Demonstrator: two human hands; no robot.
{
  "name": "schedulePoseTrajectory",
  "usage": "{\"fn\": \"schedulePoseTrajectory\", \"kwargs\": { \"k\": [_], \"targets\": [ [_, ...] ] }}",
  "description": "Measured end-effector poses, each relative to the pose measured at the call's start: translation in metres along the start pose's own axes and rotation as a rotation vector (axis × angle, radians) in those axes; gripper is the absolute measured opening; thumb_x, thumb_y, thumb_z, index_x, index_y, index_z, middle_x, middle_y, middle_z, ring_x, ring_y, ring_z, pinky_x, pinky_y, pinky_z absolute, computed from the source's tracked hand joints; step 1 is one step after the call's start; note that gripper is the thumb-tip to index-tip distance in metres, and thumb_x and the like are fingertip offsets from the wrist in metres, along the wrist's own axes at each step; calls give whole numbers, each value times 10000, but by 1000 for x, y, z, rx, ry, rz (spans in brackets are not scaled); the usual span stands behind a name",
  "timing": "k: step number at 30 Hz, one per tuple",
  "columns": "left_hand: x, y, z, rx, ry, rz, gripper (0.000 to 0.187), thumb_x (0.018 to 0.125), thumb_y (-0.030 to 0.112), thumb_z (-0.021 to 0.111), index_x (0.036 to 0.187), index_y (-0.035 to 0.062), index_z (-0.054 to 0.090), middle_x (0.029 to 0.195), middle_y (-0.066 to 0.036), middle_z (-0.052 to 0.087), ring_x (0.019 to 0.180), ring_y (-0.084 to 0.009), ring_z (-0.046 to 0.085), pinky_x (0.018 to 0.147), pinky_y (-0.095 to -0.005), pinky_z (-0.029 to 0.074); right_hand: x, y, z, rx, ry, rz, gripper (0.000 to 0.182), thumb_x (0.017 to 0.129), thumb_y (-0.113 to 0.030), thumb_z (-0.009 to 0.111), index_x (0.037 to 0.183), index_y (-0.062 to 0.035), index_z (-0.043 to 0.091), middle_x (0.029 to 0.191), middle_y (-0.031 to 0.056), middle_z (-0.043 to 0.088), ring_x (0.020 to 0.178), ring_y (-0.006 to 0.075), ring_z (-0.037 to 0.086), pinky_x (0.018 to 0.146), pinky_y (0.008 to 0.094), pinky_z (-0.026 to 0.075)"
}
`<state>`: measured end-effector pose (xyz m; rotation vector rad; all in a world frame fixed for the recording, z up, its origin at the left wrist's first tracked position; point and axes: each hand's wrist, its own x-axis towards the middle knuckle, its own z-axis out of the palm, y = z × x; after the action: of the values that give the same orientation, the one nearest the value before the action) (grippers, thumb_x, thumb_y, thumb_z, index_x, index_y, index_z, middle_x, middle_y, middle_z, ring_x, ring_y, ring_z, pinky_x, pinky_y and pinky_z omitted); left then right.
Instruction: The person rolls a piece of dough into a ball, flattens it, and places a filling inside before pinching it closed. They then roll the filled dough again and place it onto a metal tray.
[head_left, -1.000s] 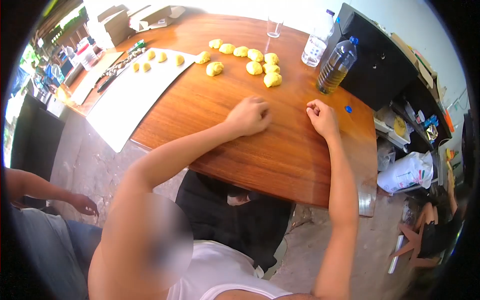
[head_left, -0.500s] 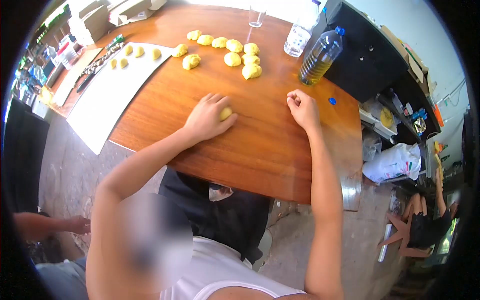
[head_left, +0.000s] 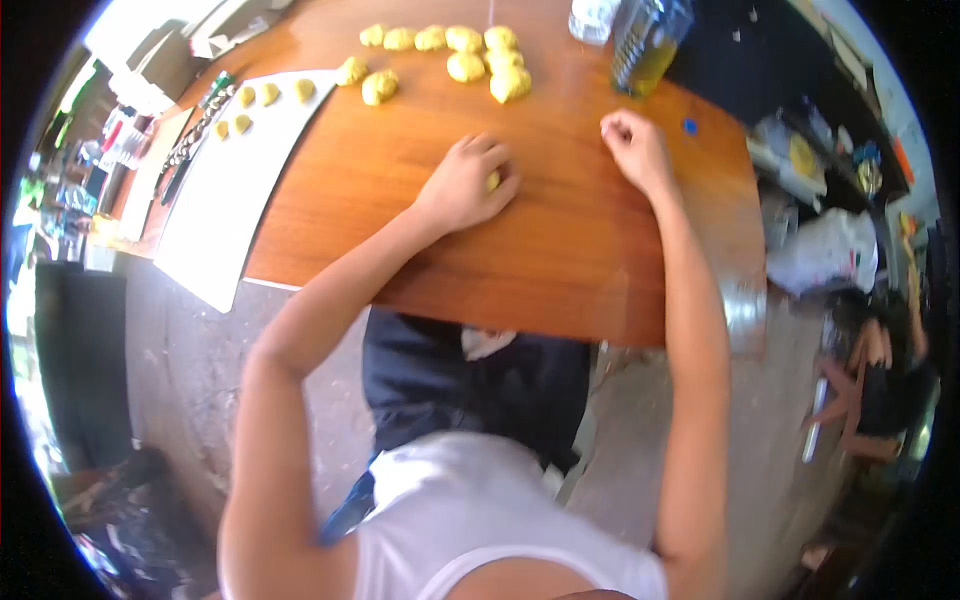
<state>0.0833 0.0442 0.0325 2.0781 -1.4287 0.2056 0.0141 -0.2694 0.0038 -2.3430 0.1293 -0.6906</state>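
My left hand (head_left: 466,186) is cupped over a small ball of yellow dough (head_left: 493,181), pressing it to the wooden table (head_left: 400,255); most of the ball is hidden by the fingers. To the right, my right hand (head_left: 638,150) rests on the tabletop with its fingers curled in and nothing visible in them. Beyond both hands, several rough yellow dough lumps (head_left: 510,84) lie in rows. Several smaller, smoother dough pieces (head_left: 303,91) sit on a white sheet (head_left: 230,200) at the left.
Behind my right hand stand a bottle of yellowish liquid (head_left: 645,55) and a clear bottle (head_left: 592,20). A blue cap (head_left: 690,126) lies beside them. A dark-handled knife (head_left: 173,185) is left of the sheet. A white sack (head_left: 825,250) stands past the table's right edge.
The view has tipped downward, so the table appears higher. My left hand has shifted slightly right across the wood with the dough ball. My right hand stays nearly in place.
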Motion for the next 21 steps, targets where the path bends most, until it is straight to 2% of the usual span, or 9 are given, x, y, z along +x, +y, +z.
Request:
{"fn": "schedulePoseTrajectory", "kwargs": {
  "k": [2, 4, 7, 10, 13, 14, 16, 18, 21],
  "targets": [
    [-5, 18, 16, -173, -13, 66, 104, 872, 75, 679, 939, 21, 621, 1007, -187, 601, 977, -404, 569, 895, -476, 484, -11, -18, -6, -101, 51, 96, 88, 920, -132, 668, 946, -70, 725, 793, 119, 727, 688, 229, 687, 652, 344, 529],
    [-49, 50, 4, -101, 90, -35, 75, 889, 38, 659, 952, 10, 630, 1009, -182, 595, 980, -397, 573, 893, -455, 495, -15, -12, -4, -168, 47, 65, 94, 908, -161, 686, 940, -85, 731, 793, 108, 728, 690, 229, 689, 644, 338, 526],
    [-98, 66, -25, -158, 124, -222, 247, 855, 46, 736, 1095, 38, 678, 1135, -158, 617, 1081, -384, 589, 970, -436, 491, -8, -17, 6, -138, 63, 199, 128, 880, -244, 720, 926, -126, 740, 769, 80, 723, 694, 231, 696, 639, 356, 525],
    [-89, 52, -36, -203, -22, -215, 265, 861, 68, 736, 1120, 45, 680, 1173, -157, 611, 1114, -388, 580, 996, -446, 482, -6, -39, 12, -222, 74, 225, 124, 904, -211, 723, 940, -94, 740, 680, 33, 658, 616, 131, 593, 607, 308, 474],
    [-29, 8, -18, -214, -153, 166, 243, 887, 131, 711, 1109, 39, 676, 1093, -173, 603, 1035, -377, 583, 944, -453, 492, -4, -44, 18, -205, 84, 234, 144, 895, -252, 715, 928, -113, 738, 719, 55, 684, 655, 204, 643, 625, 350, 500],
    [-2, -3, -9, -258, -195, 195, 222, 898, 144, 701, 1088, 34, 676, 1045, -177, 598, 1004, -380, 582, 921, -451, 495, -6, -42, 20, -214, 94, 230, 156, 885, -279, 711, 927, -131, 742, 774, 76, 726, 700, 259, 695, 644, 384, 529],
    [29, -12, 7, -303, -264, 270, 205, 909, 158, 692, 1067, 29, 676, 996, -181, 594, 973, -383, 582, 897, -449, 497, -8, -42, 22, -229, 146, 244, 157, 884, -274, 712, 922, -124, 741, 770, 81, 725, 697, 261, 695, 642, 382, 529],
    [36, -13, 20, -382, -124, 52, 202, 926, 177, 679, 1053, 20, 678, 940, -188, 594, 956, -389, 583, 870, -443, 498, -11, -42, 19, -260, 174, 254, 158, 883, -269, 713, 917, -117, 739, 766, 85, 724, 695, 262, 694, 640, 380, 529],
    [22, -12, 18, -372, -79, 102, 275, 982, 277, 609, 1068, 31, 698, 964, -173, 628, 983, -365, 599, 908, -443, 489, -13, -36, 24, -212, 158, 155, 167, 878, -263, 719, 922, -104, 739, 755, 88, 720, 690, 246, 687, 652, 357, 527]
  ]
}}
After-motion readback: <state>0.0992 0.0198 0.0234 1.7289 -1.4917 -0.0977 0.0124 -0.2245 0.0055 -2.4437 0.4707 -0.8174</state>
